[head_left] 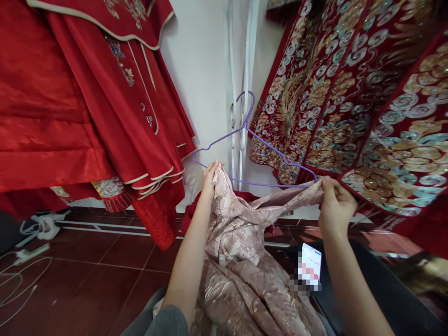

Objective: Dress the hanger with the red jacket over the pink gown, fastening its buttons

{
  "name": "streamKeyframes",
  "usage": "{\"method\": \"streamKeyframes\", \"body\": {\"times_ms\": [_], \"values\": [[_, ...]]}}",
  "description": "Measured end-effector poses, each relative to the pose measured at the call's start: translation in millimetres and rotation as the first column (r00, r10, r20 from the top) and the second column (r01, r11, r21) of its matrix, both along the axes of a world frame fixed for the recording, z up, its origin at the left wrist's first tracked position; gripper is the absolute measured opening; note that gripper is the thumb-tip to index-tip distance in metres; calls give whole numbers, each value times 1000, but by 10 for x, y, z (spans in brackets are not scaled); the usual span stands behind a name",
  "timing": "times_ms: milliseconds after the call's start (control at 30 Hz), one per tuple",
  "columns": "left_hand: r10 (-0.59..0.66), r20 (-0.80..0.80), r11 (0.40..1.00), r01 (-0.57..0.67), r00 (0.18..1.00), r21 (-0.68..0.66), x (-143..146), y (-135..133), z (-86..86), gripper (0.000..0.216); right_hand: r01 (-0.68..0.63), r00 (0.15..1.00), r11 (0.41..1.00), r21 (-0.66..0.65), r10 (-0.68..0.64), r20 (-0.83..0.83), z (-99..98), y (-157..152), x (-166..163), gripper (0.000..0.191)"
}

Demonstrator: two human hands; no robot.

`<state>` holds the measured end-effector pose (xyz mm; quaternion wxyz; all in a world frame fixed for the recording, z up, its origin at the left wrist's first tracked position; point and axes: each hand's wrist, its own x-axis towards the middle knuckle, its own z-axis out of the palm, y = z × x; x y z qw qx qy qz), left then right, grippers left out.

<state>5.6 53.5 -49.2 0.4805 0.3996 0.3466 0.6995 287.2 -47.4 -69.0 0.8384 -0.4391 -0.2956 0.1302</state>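
Observation:
A pale pink brocade dress (241, 238) with a shiny woven pattern hangs down over my lap. My left hand (211, 176) pinches one upper corner of it near the lower bar of a purple wire hanger (247, 123). At the other upper corner, my right hand (336, 203) grips the fabric close to the hanger's right end, which reaches into or behind the cloth there. The hanger's left end sticks out bare beyond the dress. Its hook overlaps a white upright pole, and I cannot tell whether it is hooked on anything.
Red garments (140, 93) hang at the left, and a richly embroidered red garment (332, 93) hangs at the right. White poles (241, 56) stand by the wall. A lit phone (311, 263) lies at lower right near a dark surface. White cables (21, 280) lie on the tiled floor.

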Motion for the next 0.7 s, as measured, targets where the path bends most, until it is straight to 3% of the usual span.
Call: {"method": "streamKeyframes", "body": {"times_ms": [133,233,400,567,700], "values": [[-5,-44,1000,4,999,-18,-14,4,1,36,104,974,994,-19,-98,207,71,83,52,26],[-35,-56,999,34,998,-18,10,-10,-32,37,149,862,989,12,-136,487,321,286,32,27],[-88,-64,996,90,994,14,113,-40,-116,38,51,701,999,8,-42,712,748,751,-228,22],[-99,-53,994,101,994,36,139,-75,-102,38,-3,645,994,-113,89,759,734,928,-347,27],[-173,-153,981,184,973,64,19,-208,-25,38,29,618,997,-70,38,786,680,857,-298,31]]}}
